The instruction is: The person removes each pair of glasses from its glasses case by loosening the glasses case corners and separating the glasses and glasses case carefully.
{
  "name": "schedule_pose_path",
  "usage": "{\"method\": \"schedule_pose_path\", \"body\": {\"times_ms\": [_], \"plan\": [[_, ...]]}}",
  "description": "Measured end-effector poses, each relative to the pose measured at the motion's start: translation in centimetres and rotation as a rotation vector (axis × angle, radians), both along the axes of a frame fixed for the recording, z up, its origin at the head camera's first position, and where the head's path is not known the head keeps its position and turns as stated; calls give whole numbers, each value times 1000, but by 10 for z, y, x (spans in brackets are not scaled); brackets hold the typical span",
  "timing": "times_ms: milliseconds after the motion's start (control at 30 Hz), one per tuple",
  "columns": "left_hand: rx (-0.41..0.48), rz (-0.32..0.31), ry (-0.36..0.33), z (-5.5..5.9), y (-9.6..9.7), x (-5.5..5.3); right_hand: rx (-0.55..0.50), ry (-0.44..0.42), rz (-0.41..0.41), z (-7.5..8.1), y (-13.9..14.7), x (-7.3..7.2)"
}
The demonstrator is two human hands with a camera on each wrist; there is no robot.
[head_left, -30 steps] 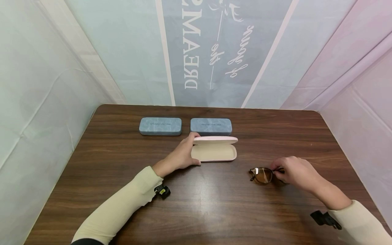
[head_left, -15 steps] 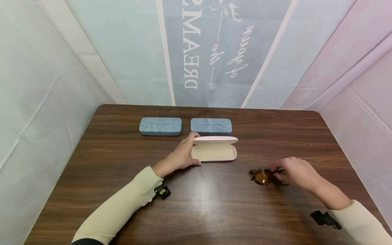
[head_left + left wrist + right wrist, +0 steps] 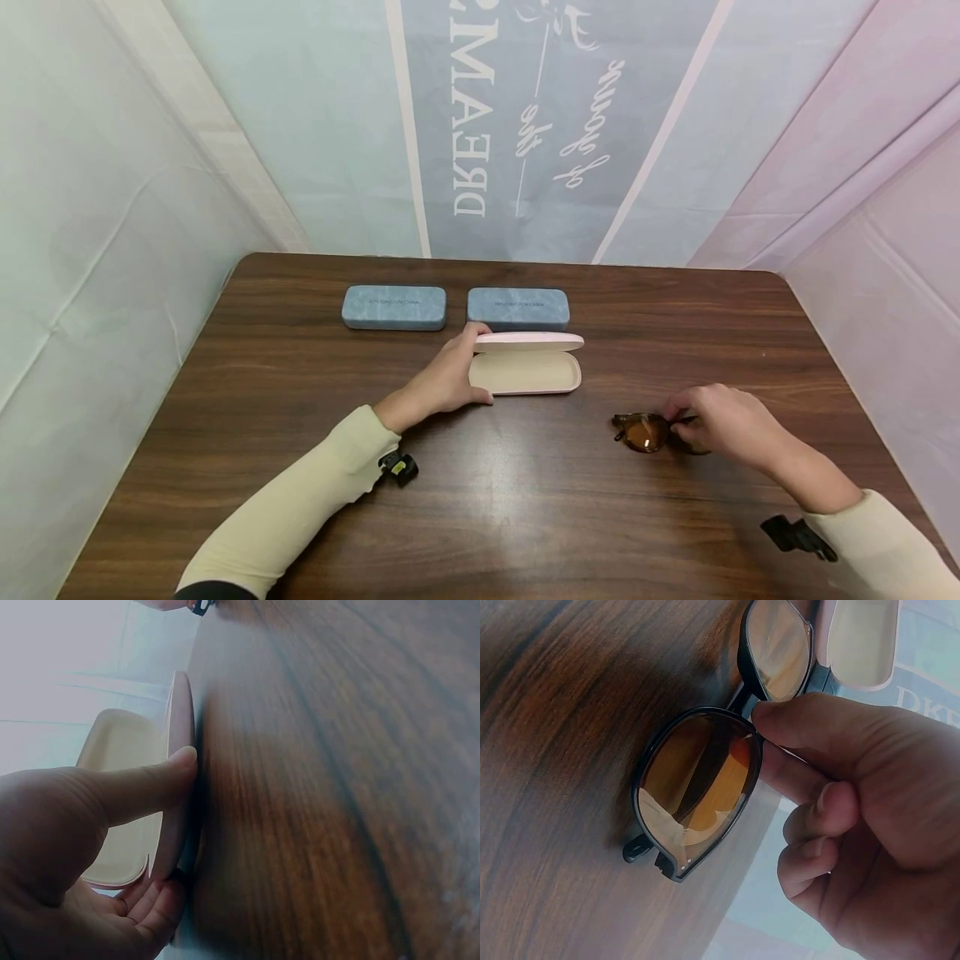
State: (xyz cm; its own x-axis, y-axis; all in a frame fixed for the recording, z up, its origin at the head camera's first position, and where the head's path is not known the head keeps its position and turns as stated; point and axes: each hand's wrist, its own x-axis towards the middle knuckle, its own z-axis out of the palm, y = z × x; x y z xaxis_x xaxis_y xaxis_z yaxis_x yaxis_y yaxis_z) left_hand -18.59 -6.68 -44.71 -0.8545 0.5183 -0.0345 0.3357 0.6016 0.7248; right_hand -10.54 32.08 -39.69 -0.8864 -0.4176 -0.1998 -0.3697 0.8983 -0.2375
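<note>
My left hand [image 3: 447, 372] grips the left end of a pale pink glasses case [image 3: 528, 392], thumb at the front edge and fingers behind. The case stands with its lid up, and its cream inside holds nothing. In the left wrist view the thumb [image 3: 142, 784] presses along the case's base [image 3: 177, 735]. To the right, my right hand [image 3: 723, 425] pinches a pair of sunglasses [image 3: 645, 433] at the bridge between thumb and forefinger. Dark frame and amber-brown lenses [image 3: 697, 776] show in the right wrist view; the hand hides part of the far lens in the head view.
Two blue glasses cases lie side by side at the back of the wooden table [image 3: 480, 517]: a left one [image 3: 393, 308] and a right one [image 3: 517, 307]. The right one sits directly behind the pink case's lid. Fabric walls [image 3: 337, 125] stand around the table's back and sides.
The sunglasses have tipped slightly lower in the right hand since a second ago, and the glare on the lens has faded. The left hand and the pink case stay put.
</note>
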Motion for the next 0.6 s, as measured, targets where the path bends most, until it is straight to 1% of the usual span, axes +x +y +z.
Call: {"method": "schedule_pose_path", "body": {"times_ms": [433,600], "plan": [[-18,-4,-7,-1,-1,0,2,9,-3,0,-1,0],[-13,0,-2,0,0,1,-1,6,-10,-1,0,1]]}}
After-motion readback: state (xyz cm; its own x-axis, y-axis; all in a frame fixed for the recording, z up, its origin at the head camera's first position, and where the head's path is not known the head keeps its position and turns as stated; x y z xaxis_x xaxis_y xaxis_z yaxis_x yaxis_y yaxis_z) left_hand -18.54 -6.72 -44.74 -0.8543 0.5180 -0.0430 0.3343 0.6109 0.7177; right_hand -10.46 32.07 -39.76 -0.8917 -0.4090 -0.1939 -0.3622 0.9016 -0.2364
